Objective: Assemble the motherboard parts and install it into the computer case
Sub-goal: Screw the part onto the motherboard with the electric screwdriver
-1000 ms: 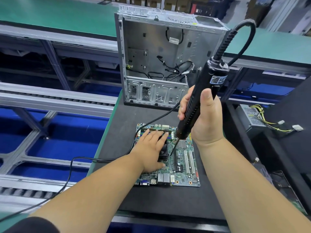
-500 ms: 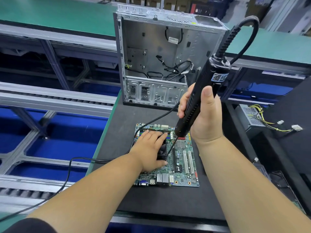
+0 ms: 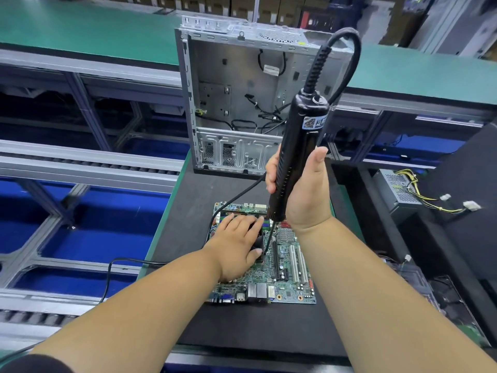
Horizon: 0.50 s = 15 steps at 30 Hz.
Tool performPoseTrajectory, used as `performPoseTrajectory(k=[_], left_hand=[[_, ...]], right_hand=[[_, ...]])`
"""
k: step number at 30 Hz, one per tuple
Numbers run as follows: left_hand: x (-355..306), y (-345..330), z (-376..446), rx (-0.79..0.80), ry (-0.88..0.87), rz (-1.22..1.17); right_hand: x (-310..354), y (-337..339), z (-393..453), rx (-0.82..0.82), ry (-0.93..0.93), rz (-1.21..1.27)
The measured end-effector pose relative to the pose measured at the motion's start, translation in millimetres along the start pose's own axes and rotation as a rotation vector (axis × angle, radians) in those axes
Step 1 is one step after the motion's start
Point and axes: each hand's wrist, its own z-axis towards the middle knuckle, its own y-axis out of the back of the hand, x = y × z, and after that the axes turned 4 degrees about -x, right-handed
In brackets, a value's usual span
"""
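Head camera looks down at a green motherboard (image 3: 285, 267) lying flat on a black mat (image 3: 258, 327) on the work table. The left hand (image 3: 236, 246) lies on a black fan (image 3: 257, 238) that sits on the board, with its fingers straight and spread, pressing down and not curled around anything. The right hand (image 3: 301, 195) is wrapped around a long black electric screwdriver (image 3: 298, 146) and holds it almost straight up. The thin tip (image 3: 266, 251) of the tool points down and meets the board at the fan's corner, just beside the left thumb. A black cord (image 3: 347, 63) loops out of the top of the tool. Behind the board, an open metal computer case (image 3: 242, 98) stands upright on the mat with loose wires inside. Off to the right sits a grey power box (image 3: 398, 189) with yellow wires.
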Motion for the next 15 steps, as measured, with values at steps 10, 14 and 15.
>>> performPoseTrajectory(k=[10,14,15], left_hand=[[-0.4,-3.1,1.5,0.023,0.026,0.003],[-0.7,-2.6,1.9,0.036,0.034,0.005],[-0.6,-2.5,2.3,0.039,0.038,0.009]], right_hand=[[0.0,0.7,-1.2,-0.013,0.022,0.006],[2.3,5.6,1.7,-0.061,0.028,0.011],[2.6,7.0,2.4,-0.066,0.02,0.025]])
